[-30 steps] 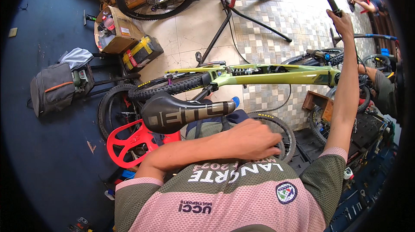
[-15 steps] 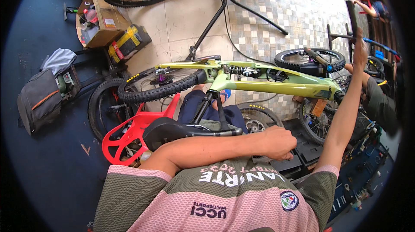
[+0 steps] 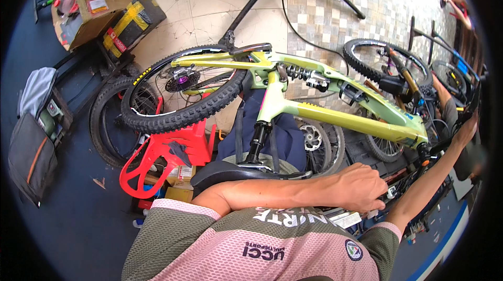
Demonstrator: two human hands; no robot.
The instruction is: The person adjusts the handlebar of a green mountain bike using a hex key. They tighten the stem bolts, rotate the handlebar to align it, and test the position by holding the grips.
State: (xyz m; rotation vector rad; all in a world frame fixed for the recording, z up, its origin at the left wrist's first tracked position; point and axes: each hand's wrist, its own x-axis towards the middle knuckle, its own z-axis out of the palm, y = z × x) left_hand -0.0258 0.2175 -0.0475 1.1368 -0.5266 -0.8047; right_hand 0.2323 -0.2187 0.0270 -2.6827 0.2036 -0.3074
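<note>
A lime-green full-suspension mountain bike frame (image 3: 340, 118) stretches across in front of me, tilted, with its knobby rear wheel (image 3: 183, 113) on the left. My left forearm lies across its black saddle (image 3: 230, 173). My left hand (image 3: 359, 188) is closed in a fist just beyond the saddle, with nothing visible in it; its palm side is hidden. On the far right, my right hand (image 3: 465, 130) is wrapped round the black handlebar (image 3: 476, 104), partly lost in the dark rim of the picture.
A red plastic stool (image 3: 181, 147) and a loose wheel (image 3: 102, 124) lie at left. Beyond are a backpack (image 3: 34, 150), a cardboard box (image 3: 94, 3) and black stand legs (image 3: 251, 6). Another wheel (image 3: 361, 66) stands behind the frame. A co-worker's dark sleeve (image 3: 451, 112) is close to my right hand.
The bike has tilted, its front end lower and its rear wheel nearer. My right hand has moved down and outward with the handlebar. My left fist has shifted slightly right; the view has turned.
</note>
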